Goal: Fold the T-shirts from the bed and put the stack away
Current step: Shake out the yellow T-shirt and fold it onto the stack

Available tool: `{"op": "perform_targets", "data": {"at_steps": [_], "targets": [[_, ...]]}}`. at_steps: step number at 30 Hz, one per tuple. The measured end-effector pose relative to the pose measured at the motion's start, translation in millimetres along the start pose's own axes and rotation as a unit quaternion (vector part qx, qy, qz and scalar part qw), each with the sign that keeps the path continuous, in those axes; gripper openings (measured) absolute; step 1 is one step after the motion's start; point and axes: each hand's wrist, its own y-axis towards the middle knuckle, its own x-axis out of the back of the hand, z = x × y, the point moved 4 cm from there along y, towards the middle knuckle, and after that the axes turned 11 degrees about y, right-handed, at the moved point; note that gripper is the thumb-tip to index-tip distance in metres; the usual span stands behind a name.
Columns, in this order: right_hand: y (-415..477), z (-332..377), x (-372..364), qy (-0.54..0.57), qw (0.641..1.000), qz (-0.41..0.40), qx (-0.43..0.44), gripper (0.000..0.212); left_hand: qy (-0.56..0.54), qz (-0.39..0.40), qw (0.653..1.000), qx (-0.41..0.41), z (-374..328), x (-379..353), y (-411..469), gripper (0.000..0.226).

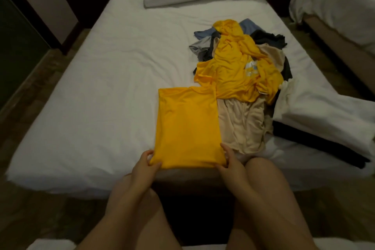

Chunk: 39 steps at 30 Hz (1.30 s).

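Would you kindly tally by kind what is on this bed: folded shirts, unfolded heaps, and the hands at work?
Folded yellow T-shirt: 1
Heap of unfolded clothes: 1 (pieces overlap too much to count)
Hands, left hand and right hand, each gripping a near corner of the shirt: 2
Total: 4

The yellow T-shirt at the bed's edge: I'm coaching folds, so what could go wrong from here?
The left hand and right hand pinch only the near corners of the yellow T-shirt, so its layers might slip apart when lifted. Its far right corner lies against the loose pile and beige shirt, which might drag along.
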Motion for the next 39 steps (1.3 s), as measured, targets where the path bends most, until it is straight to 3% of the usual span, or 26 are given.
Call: {"op": "perform_targets", "data": {"at_steps": [6, 11, 14, 18, 23, 26, 29, 32, 35, 39], "targets": [[-45.7, 19.1, 7.5, -0.001, 0.999, -0.018, 0.048, 0.047, -0.097, 0.021, 0.994, -0.034, -6.0, 11.9, -42.0, 0.036], [-87.3, 29.5, 16.6, -0.067, 0.994, 0.043, 0.068, 0.016, -0.159, 0.028, 0.986, -0.028, 7.7, 7.3, -74.6, 0.025], [-105.1, 30.7, 12.9, -0.180, 0.978, 0.058, 0.084, 0.016, -0.146, 0.042, 0.988, -0.042, 14.3, -1.2, -90.8, 0.022], [-115.1, 26.7, 10.6, -0.315, 0.939, 0.042, 0.129, 0.036, 0.055, -0.011, 0.986, -0.155, 13.8, 4.7, -108.8, 0.058], [-133.4, 43.7, 14.8, -0.360, 0.910, 0.014, 0.204, 0.031, 0.210, -0.127, 0.933, -0.264, 10.8, 3.2, -127.7, 0.049], [-132.7, 50.2, 20.6, -0.400, 0.878, -0.018, 0.261, 0.020, 0.208, -0.149, 0.933, -0.254, 13.3, 6.2, -119.4, 0.046], [-108.3, 41.2, 21.6, -0.306, 0.923, 0.003, 0.234, 0.017, 0.177, -0.173, 0.947, -0.206, 5.7, 16.8, -112.5, 0.021], [-76.2, 39.6, 26.2, -0.164, 0.959, -0.067, 0.221, 0.014, 0.064, -0.181, 0.966, -0.172, -3.6, 24.7, -97.2, 0.014], [-41.1, 40.1, 23.0, -0.095, 0.972, -0.095, 0.195, 0.012, -0.064, -0.198, 0.970, -0.128, -17.8, 30.3, -81.2, 0.023], [4.5, 61.1, 12.6, -0.009, 0.976, -0.105, 0.192, 0.007, -0.147, -0.181, 0.968, -0.090, -43.1, 24.9, -47.4, 0.015]]}}
